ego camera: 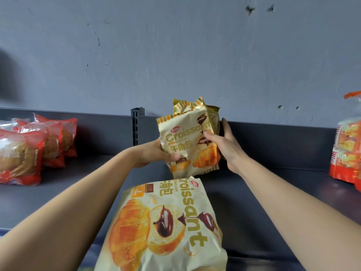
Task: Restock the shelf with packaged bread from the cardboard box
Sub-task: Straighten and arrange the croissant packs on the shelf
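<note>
The left hand (154, 153) and right hand (224, 145) clamp upright croissant packs (187, 141) between them over the shelf (97, 192); squeezed unevenly, the slick wrappers may slide apart and topple onto the flat pack (168, 222) lying between the forearms.

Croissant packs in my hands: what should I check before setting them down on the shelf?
1. Grip of the left hand on the held croissant packs: ok, fingers curl round their left edge.
2. Grip of the right hand: ok, thumb in front, fingers behind.
3. Free spot on the shelf to their right: ok.
4. Gap to the red packs and orange packs: ok, well apart.
5. The flat croissant pack at the front: not ok, lying down between the arms.
6. Number of packs held: cannot tell.
</note>
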Motion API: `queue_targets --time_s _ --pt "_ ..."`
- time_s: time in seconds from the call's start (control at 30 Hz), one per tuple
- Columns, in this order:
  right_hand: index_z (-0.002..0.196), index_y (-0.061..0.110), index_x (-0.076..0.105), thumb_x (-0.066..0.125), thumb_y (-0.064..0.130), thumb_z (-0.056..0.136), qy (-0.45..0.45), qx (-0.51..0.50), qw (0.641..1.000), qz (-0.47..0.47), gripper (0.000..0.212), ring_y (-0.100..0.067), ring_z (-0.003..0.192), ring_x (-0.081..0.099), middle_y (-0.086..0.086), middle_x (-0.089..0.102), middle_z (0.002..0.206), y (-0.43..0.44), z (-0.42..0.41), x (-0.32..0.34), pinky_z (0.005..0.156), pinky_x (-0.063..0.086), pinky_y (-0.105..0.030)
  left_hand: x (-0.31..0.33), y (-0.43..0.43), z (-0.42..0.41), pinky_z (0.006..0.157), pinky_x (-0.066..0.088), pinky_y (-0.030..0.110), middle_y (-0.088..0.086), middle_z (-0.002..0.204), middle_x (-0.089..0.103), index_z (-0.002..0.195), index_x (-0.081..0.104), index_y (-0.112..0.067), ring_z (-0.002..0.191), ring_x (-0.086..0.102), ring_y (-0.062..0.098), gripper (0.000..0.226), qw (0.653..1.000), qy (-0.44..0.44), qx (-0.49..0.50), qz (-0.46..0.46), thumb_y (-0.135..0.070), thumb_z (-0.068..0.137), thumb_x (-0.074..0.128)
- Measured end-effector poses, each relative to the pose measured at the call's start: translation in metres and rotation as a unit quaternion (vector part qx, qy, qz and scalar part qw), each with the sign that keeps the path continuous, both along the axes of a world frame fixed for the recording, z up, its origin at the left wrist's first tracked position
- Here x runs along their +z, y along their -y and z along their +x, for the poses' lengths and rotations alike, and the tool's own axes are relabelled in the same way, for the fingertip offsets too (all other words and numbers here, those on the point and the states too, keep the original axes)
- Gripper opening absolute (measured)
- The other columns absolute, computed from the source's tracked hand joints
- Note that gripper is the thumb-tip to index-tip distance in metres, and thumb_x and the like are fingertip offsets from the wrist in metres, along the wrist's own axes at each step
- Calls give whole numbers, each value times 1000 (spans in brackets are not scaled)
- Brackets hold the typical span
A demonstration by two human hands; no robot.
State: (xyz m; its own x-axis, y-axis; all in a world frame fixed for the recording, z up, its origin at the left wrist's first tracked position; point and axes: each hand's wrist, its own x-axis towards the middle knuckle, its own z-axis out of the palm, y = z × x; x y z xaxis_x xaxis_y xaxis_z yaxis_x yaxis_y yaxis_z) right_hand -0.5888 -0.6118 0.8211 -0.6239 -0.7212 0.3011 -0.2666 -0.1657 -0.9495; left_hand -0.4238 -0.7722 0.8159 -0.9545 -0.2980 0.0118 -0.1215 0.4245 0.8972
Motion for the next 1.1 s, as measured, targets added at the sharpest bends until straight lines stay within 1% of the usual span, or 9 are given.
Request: queue_targets --time_s 0.13,0.3,0.43,0.57,0.73,0.8,0.93,1.03,1.1 --pt "132 38 45 60 31 91 76 30 996 -38 44 -23 105 65 2 68 114 4 3 5 84 54 -48 17 -2 3 96 48 43 -7 114 70 126 48 -36 110 65 18 58 991 -110 28 70 -39 76 77" --pt "132 23 51 66 31 76 159 98 982 -11 58 -29 105 67 -10 69 118 14 13 -11 75 57 -45 35 0 15 77 57 37 -4 105 73 124 55 -32 94 72 18 48 982 -144 113 49 -41 78 68" --pt "119 12 60 66 13 82 158 118 980 30 38 -27 101 65 -9 70 103 12 12 -12 89 53 -47 37 5 14 93 53 40 -10 115 58 127 57 -32 102 66 16 50 975 -127 174 -53 -44 81 71" --pt "120 11 60 83 15 71 126 69 984 108 54 -26 109 61 -7 70 113 11 10 -22 87 48 -40 40 2 10 110 34 48 -16 132 42 131 50 -49 125 49 18 80 956 -75 206 -196 -78 57 63" --pt "124 15 54 91 32 54 101 44 974 196 81 -30 101 59 -9 61 120 4 13 -23 78 52 -37 44 -13 11 117 13 47 -15 143 39 143 26 -52 133 38 17 80 920 0 171 -354 -63 75 68" --pt "134 15 42 96 29 36 114 39 979 166 113 -26 103 58 -6 62 120 1 8 -22 91 50 -45 46 -18 9 113 12 44 -16 144 40 145 17 -54 133 37 17 98 900 42 146 -409 -56 68 78" --pt "154 25 11 90 42 28 139 0 990 14 149 -26 136 40 -8 51 142 -7 -2 -22 118 17 -54 57 -22 1 104 17 41 -13 146 40 146 10 -54 132 37 19 104 857 84 139 -490 -47 69 79" --pt "153 30 21 88 50 36 82 -33 996 -22 137 -26 139 38 -9 35 154 -17 -4 -15 112 33 -47 64 -27 -8 101 22 40 -13 134 51 145 8 -56 120 46 18 106 825 121 122 -538 -39 69 79" --pt "147 30 37 86 50 46 28 -41 999 0 114 -23 135 42 -5 44 147 -19 -3 -14 106 41 -43 64 -26 -12 103 19 42 -12 138 51 147 6 -52 122 47 19 109 807 136 133 -559 -38 69 80"
